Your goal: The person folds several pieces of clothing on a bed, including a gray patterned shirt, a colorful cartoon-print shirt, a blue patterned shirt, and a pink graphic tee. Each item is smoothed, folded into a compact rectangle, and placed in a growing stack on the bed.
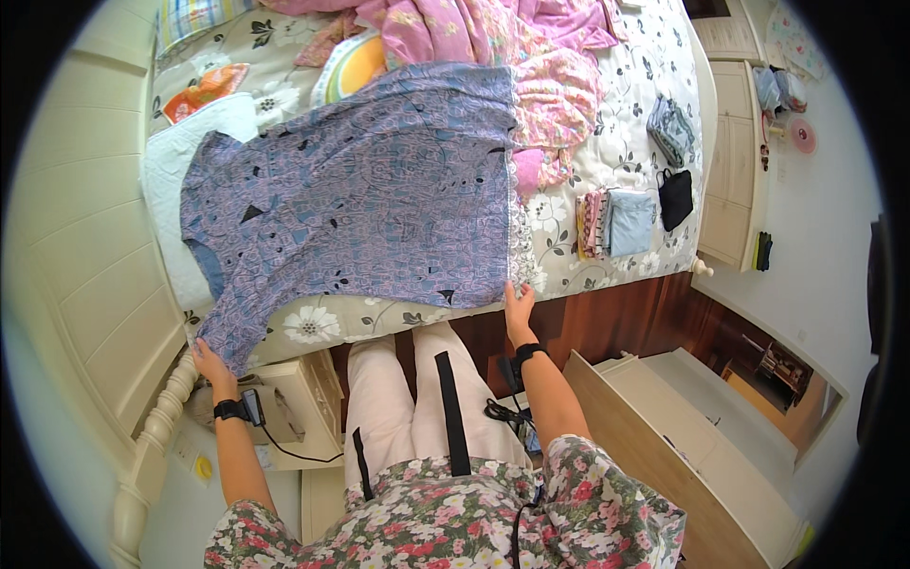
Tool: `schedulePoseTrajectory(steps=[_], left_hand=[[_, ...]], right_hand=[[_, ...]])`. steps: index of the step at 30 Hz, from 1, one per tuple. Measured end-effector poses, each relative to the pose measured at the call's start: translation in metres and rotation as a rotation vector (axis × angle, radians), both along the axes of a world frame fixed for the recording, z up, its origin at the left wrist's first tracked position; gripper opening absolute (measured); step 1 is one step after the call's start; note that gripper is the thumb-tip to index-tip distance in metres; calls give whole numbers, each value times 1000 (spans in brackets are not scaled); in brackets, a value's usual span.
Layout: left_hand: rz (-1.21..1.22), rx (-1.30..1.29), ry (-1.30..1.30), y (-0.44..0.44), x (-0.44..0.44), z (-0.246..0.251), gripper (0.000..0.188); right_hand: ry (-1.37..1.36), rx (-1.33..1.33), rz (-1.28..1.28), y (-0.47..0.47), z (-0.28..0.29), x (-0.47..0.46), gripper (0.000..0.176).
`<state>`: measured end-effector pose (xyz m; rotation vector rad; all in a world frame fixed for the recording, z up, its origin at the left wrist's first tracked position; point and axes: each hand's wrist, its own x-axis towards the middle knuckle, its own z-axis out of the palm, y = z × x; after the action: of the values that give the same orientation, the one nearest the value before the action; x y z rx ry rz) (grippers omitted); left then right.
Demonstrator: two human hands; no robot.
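Observation:
A blue and purple patterned garment (370, 192), with short sleeves and a white lace hem, lies spread sideways over the near part of the bed. My left hand (213, 366) grips the tip of its near sleeve, beside the turned bedpost. At the near corner of the lace hem, my right hand (520, 302) pinches the cloth between thumb and fingers. The garment's neck end overlaps a pale white-blue cloth (167, 199), and its far side touches a crumpled pink floral quilt (554, 96).
Right on the bed are a folded clothes stack (629, 222), a black cloth item (675, 200) and a folded grey-blue garment (670, 131). An orange packet (206, 92) lies near the headboard (85, 199). A nightstand (313, 405) and turned bedpost (167, 405) stand near my left arm.

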<state>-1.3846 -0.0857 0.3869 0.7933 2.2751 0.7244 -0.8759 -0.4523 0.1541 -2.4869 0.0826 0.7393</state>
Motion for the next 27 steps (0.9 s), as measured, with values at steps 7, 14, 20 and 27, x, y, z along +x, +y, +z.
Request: schedulePoseTrajectory(steps=[7, 14, 20, 27], left_hand=[[31, -38, 6, -25, 4, -26, 66], [-119, 219, 8, -40, 0, -32, 54], [-144, 394, 221, -71, 12, -3, 35], [-211, 106, 391, -72, 0, -5, 34]], right_hand=[[533, 259, -86, -3, -10, 4, 51], [301, 360, -137, -14, 25, 15, 21], [-80, 238, -207, -83, 89, 69, 18], [-52, 82, -179, -148, 111, 85, 28]])
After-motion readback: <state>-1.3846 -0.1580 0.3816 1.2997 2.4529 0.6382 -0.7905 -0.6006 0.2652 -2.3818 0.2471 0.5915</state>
